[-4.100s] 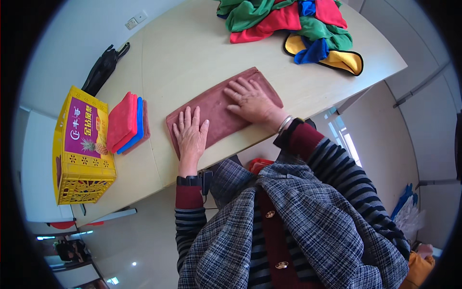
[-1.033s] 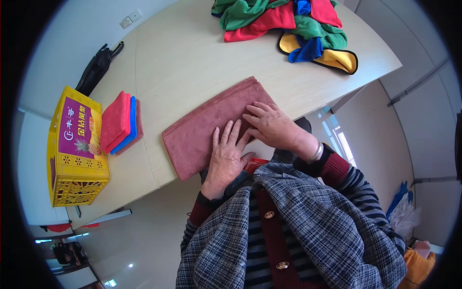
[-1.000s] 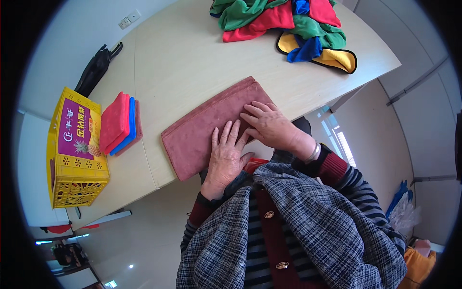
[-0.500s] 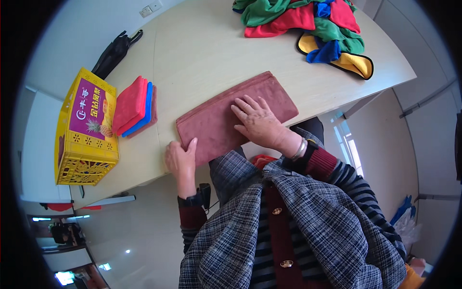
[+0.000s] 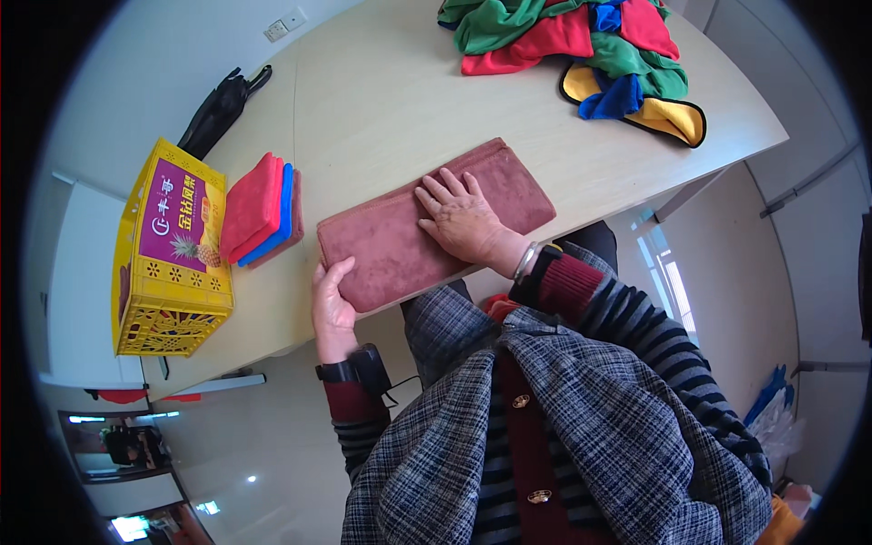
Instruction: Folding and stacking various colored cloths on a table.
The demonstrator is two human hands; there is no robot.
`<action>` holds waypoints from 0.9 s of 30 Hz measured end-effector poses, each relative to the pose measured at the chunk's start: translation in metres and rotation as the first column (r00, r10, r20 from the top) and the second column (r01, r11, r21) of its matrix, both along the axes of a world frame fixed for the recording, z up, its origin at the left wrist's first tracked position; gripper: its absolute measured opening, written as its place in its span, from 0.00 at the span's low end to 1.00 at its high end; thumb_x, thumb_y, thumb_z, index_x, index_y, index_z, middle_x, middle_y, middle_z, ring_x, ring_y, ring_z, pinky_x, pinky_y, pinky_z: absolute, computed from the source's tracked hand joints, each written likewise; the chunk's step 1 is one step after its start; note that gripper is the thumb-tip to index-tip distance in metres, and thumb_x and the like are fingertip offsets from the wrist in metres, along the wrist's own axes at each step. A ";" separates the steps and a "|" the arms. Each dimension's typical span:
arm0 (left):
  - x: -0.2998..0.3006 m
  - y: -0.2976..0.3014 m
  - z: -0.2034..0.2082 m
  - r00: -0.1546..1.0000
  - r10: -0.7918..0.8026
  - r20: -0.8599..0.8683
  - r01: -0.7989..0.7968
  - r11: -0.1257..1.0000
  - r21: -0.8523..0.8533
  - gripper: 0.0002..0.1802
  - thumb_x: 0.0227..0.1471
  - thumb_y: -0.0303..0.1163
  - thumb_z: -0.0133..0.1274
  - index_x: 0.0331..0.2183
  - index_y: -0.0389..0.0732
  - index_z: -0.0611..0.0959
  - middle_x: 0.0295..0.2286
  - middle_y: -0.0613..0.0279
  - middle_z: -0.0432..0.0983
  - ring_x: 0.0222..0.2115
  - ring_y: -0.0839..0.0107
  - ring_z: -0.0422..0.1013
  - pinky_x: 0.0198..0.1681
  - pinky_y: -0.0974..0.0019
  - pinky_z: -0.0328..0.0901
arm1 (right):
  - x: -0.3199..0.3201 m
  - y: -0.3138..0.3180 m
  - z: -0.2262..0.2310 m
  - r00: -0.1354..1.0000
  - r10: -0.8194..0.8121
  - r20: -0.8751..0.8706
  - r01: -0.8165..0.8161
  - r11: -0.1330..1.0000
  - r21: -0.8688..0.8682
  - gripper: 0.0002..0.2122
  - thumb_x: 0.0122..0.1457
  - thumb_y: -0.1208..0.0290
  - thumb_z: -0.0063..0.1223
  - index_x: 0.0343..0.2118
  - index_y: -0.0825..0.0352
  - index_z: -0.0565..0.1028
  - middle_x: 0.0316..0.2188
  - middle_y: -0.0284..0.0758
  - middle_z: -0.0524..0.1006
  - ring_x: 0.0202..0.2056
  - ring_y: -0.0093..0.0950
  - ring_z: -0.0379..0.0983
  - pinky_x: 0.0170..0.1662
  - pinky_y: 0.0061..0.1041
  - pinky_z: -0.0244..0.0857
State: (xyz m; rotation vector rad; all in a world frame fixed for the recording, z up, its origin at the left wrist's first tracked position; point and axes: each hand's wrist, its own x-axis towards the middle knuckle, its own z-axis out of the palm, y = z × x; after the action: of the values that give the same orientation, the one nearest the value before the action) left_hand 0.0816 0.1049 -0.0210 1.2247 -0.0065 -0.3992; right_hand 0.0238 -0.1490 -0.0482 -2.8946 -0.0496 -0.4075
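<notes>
A dusty-rose towel (image 5: 381, 259), folded into a long rectangle, lies slanted along the table's near edge. My right hand (image 5: 459, 218) rests flat on its upper face, fingers stretched out and slightly spread. At the towel's left end, my left hand (image 5: 334, 300) pinches the near corner. Its thumb lies over the cloth, while its other fingers are partly hidden at the side. To the left stands a small stack of folded cloths, with a red cloth (image 5: 252, 207), a blue cloth (image 5: 283, 218) and a dusty-rose cloth (image 5: 295, 218) side by side, leaning against a yellow crate.
The yellow plastic crate (image 5: 177, 309) stands at the table's left edge. Behind it lies a black folded umbrella-like item (image 5: 216, 111). A loose heap of green, red, blue and yellow cloths (image 5: 581, 54) covers the far right of the pale table (image 5: 363, 100).
My right hand has slid a little left across the towel. The towel has shifted slightly left, and my left hand stays at its left end with the thumb over the cloth.
</notes>
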 end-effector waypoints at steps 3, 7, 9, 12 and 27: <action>0.004 0.004 0.006 0.990 0.045 0.134 -0.049 0.998 0.026 0.28 0.51 0.23 0.57 0.55 0.35 0.75 0.48 0.60 0.77 0.48 0.68 0.73 0.55 0.63 0.67 | 0.011 0.009 0.004 0.999 -0.006 -0.032 0.006 1.000 0.013 0.28 0.67 0.52 0.41 0.66 0.64 0.63 0.67 0.39 0.60 0.69 0.43 0.50 0.69 0.52 0.42; 0.001 -0.001 0.028 0.995 -0.011 0.102 0.014 0.999 -0.032 0.28 0.52 0.24 0.56 0.56 0.35 0.75 0.49 0.60 0.76 0.49 0.68 0.73 0.56 0.65 0.66 | 0.025 0.017 0.010 0.994 -0.031 -0.105 0.029 0.999 -0.019 0.28 0.68 0.52 0.38 0.67 0.63 0.62 0.67 0.39 0.60 0.69 0.45 0.49 0.69 0.53 0.41; 0.005 -0.005 0.031 0.990 -0.028 0.141 0.031 0.999 -0.015 0.28 0.53 0.25 0.55 0.56 0.35 0.74 0.49 0.60 0.76 0.49 0.68 0.73 0.56 0.65 0.66 | 0.030 0.017 0.014 0.987 -0.038 -0.155 0.033 0.999 -0.029 0.29 0.68 0.52 0.37 0.67 0.63 0.61 0.67 0.39 0.60 0.69 0.45 0.49 0.69 0.54 0.41; 0.007 -0.015 0.039 0.973 -0.060 0.222 0.058 0.998 0.012 0.27 0.53 0.25 0.54 0.57 0.34 0.74 0.49 0.59 0.76 0.49 0.68 0.73 0.55 0.66 0.66 | 0.034 0.018 0.015 0.985 -0.040 -0.168 0.035 0.999 -0.037 0.29 0.68 0.52 0.37 0.67 0.63 0.61 0.66 0.39 0.60 0.69 0.46 0.49 0.68 0.54 0.42; 0.032 -0.101 0.074 0.933 -0.245 0.263 0.205 0.964 0.169 0.11 0.53 0.28 0.56 0.40 0.37 0.79 0.33 0.66 0.78 0.33 0.75 0.76 0.40 0.71 0.72 | -0.095 0.010 0.001 0.975 0.220 0.038 -0.217 0.973 -0.078 0.31 0.63 0.50 0.49 0.62 0.69 0.66 0.66 0.44 0.61 0.67 0.42 0.54 0.70 0.48 0.43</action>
State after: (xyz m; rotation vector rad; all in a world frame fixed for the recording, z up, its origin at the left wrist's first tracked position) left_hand 0.1140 0.0042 0.0530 1.4162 -0.3740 -0.4264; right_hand -0.0708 -0.1394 -0.0473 -2.9083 -0.3947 -0.4401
